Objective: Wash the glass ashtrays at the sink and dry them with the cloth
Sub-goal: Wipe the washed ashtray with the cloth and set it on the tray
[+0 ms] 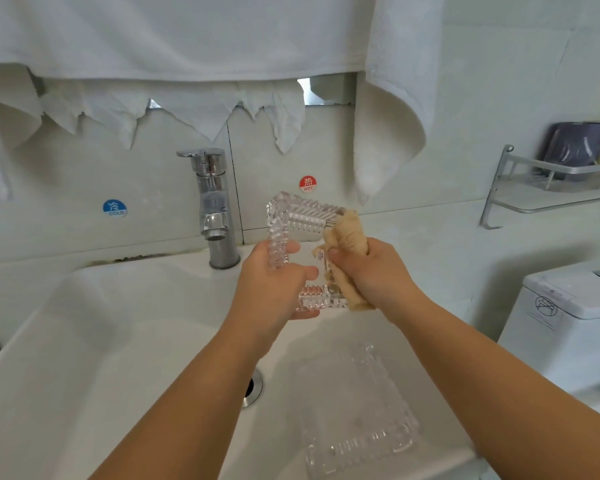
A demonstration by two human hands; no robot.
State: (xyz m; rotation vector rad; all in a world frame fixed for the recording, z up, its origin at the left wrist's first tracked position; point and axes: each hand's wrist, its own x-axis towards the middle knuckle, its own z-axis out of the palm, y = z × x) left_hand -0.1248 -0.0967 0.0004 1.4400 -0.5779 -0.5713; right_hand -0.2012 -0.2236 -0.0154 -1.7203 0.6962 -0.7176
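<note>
Above sink (84, 341), near tap (215, 209): ashtray (291, 230) gripped upright by left hand (274, 282) at left rim, exposing inside for wiping. Cloth (347, 237) bunched in right hand (368, 271), pressed to right edge. Second ashtray (357, 410) lying in basin, near front rim; possibly wet. Open room left of drain (253, 386).

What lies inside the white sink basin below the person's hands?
A second glass ashtray rests in the sink near its right side. The drain shows only partly; the left forearm covers the rest, along with some of the basin floor.
</note>
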